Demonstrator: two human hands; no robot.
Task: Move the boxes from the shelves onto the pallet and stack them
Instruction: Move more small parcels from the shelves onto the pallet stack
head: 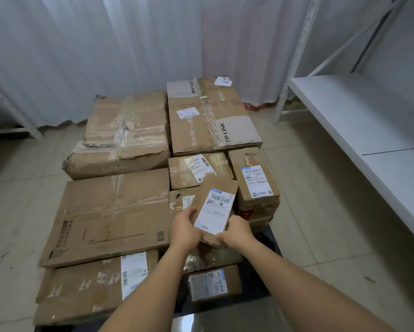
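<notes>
Covering pallet [271, 250]: boxes [114, 212], tiled floor [321, 212]

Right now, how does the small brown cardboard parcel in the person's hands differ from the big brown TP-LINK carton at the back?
The small brown cardboard parcel is narrow and held in the air, tilted, by the left hand and right hand; the big brown TP-LINK carton is far wider and lies flat on the stack. The parcel's white label covers much of its face; the carton's label is small against its top. Both are brown cardboard.

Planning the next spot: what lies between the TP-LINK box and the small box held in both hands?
In the head view, one labelled cardboard box lies between the TP-LINK box and the held small box.
</notes>
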